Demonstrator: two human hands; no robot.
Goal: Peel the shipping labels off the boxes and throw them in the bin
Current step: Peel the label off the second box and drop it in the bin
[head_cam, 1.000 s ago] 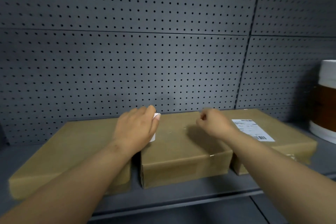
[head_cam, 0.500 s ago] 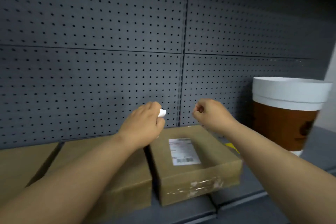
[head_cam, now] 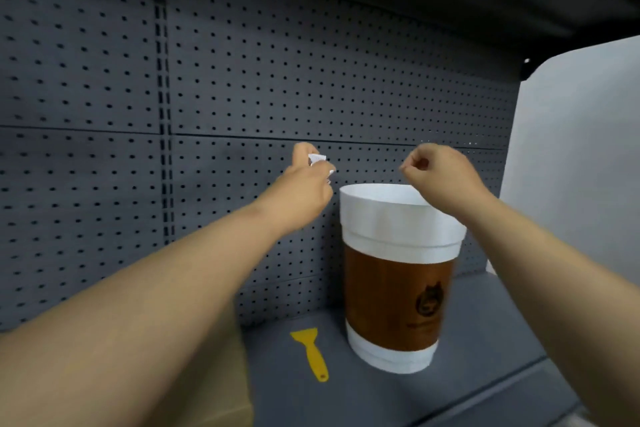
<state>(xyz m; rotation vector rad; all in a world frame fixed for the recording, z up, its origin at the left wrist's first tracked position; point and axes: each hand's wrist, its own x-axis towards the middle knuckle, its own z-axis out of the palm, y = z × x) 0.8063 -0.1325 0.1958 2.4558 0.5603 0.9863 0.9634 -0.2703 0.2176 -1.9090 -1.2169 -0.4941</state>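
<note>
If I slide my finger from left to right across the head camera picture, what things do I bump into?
Cardboard box corner → yellow scraper → left hand pinching a crumpled white label → cup-shaped bin → white panel.

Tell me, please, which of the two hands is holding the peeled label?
The left hand: white crumpled label pinched at its fingertips. The right hand is curled, empty.

bin (head_cam: 398, 274) stands on the shelf (head_cam: 485, 340) against the pegboard (head_cam: 242, 80) | scraper (head_cam: 311, 352) lies on the shelf just left of the bin | box (head_cam: 221, 402) at my lower left | my left grip (head_cam: 304, 184), pinching a label (head_cam: 317, 159), is left of the bin's rim | my right grip (head_cam: 436, 172) above the rim
</note>
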